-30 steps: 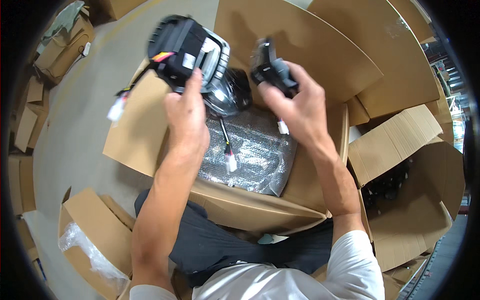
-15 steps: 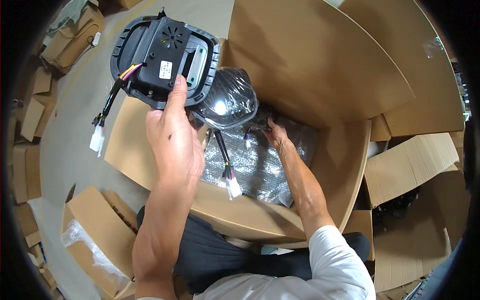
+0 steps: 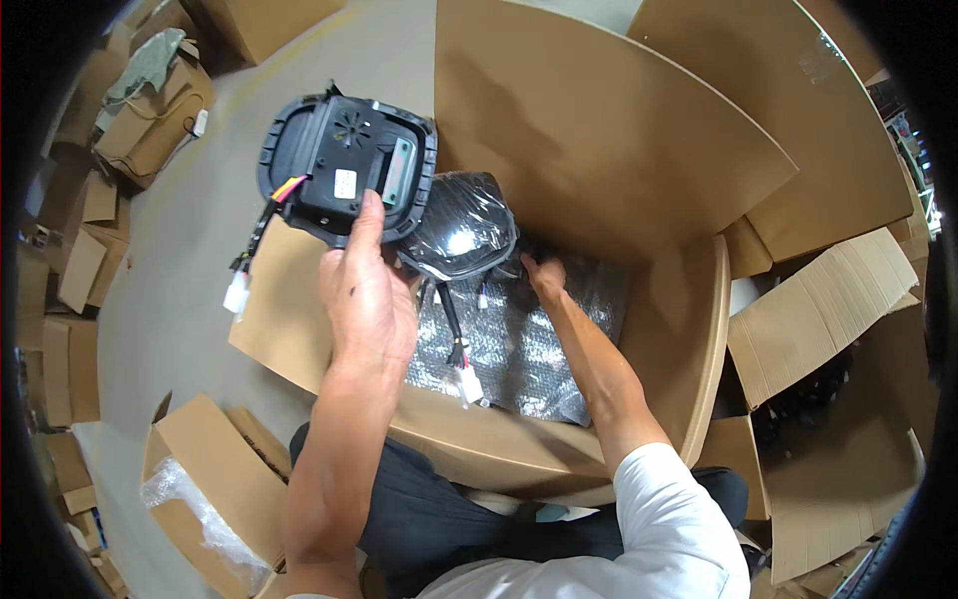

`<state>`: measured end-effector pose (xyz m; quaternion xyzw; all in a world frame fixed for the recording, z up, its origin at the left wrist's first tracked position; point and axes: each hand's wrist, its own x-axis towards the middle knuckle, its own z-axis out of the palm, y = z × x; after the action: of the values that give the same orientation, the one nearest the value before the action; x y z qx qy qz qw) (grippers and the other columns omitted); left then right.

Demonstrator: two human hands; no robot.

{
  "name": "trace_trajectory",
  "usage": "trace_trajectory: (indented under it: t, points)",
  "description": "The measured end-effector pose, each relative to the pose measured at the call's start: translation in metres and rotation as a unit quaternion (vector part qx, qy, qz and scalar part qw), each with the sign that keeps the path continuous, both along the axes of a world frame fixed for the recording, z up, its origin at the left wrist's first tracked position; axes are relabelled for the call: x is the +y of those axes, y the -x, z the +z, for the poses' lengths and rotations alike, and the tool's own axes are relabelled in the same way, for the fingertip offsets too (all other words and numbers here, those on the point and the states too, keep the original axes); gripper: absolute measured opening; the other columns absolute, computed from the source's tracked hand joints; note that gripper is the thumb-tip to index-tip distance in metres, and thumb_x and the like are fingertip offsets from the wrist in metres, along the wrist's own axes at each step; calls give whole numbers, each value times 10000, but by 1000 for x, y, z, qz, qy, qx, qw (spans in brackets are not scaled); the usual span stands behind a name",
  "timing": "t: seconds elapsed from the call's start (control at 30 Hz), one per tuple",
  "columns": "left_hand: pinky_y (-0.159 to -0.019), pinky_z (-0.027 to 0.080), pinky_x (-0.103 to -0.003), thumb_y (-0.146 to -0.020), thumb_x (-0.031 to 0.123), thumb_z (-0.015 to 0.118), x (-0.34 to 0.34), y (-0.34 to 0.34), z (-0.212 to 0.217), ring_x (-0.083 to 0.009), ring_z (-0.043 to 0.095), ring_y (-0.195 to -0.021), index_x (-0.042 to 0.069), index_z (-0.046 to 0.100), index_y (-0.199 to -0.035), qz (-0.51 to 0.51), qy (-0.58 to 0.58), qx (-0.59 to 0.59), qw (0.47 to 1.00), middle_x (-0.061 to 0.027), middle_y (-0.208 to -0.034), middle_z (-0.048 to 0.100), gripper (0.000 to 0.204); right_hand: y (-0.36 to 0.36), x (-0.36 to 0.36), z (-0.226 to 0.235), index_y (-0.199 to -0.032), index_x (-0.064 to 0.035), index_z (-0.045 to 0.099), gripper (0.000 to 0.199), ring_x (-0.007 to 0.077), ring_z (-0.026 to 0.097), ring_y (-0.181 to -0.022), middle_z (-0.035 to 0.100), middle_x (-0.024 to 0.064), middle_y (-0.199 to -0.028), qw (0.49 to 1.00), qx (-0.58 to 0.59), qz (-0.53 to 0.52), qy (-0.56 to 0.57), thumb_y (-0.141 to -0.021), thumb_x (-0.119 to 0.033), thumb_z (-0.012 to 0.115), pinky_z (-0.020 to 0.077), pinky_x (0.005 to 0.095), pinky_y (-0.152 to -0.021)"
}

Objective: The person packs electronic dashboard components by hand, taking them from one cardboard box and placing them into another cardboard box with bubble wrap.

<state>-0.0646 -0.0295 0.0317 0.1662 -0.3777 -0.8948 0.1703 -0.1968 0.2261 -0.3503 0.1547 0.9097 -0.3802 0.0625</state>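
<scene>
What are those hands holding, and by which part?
The left hand holds a black plastic housing by its lower edge, thumb on the labelled side. A film-wrapped piece is beside it, its hold hidden. Whether the right hand grips anything cannot be told.

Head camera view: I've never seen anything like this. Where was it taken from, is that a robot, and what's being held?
There is no robot: these are a person's own bare hands. The wide fisheye camera is worn on the head and looks down, so straight edges bend near the rim. The left hand holds a black plastic housing with coloured wires; a film-wrapped black unit is beside it, apparently in the same hand. The right hand reaches into an open cardboard box, where silvery bubble wrap lies. What it grips, if anything, is mostly hidden.
</scene>
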Motion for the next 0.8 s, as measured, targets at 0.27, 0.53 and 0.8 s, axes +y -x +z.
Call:
trace_trajectory:
  t: [0.27,0.53,0.8]
  points:
    - [-852,611,-436,-1049,267,612,-3,2,-4,-241,712,-1006,-28,589,-1273,-76,-48,-25,996,-135,-1154,698,370,-2,-17,155,-1177,48,642,640,148,649,-796,685,61,-898,869,-69,98,480,-1037,-567,537,501,294,-727]
    - [-1050,479,-478,-1025,298,657,-5,-5,-9,-209,627,-1160,19,596,-1323,-99,65,-19,993,-90,-1245,675,413,-56,-67,314,-1371,33,552,498,189,682,-1105,689,111,-1257,732,-67,246,632,-993,-258,692,544,358,-1010]
    - [-987,537,-513,-1048,246,611,-12,1,-6,-270,646,-1158,10,590,-1291,-66,3,-111,992,-136,-1253,665,339,-43,74,57,-1312,48,588,403,236,654,-1137,681,134,-1245,775,-129,-57,616,-1018,-216,670,516,433,-1032]
